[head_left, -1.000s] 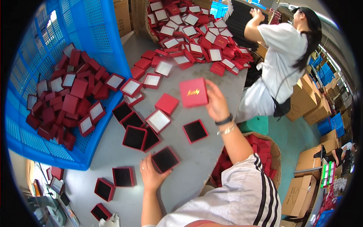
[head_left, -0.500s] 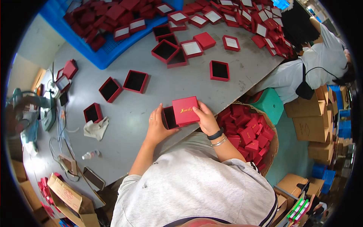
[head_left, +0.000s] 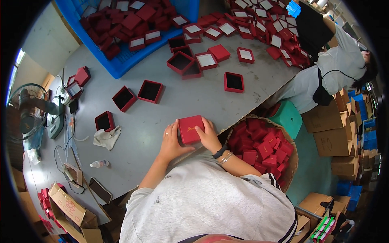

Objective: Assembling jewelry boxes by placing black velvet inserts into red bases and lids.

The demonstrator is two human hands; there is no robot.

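A red square gift box [head_left: 189,130] with gold lettering on its lid sits between my hands near the table's front edge. The lid covers the base, and no black lining shows. Along the left side, the fingers of my left hand [head_left: 171,142] grip it, the thumb lying near its front edge. My right hand [head_left: 209,137] holds the right side, with its thumb on the lid. Beyond them lie open red box bases with black lining, among them one base [head_left: 150,91] at mid-table and another [head_left: 234,82] to the right.
A blue crate [head_left: 117,73] of red lids stands at the back left, beside a heap of lids [head_left: 259,24]. Right of me, a large carton [head_left: 292,174] holds closed red boxes. A cloth [head_left: 107,138], small bottle [head_left: 99,163], phone [head_left: 100,190] and fan [head_left: 30,109] are leftward. Another person sits far right.
The lid, tilted over the black-lined base before, now covers it. Both hands have drawn closer together around the box. The view has shifted slightly.
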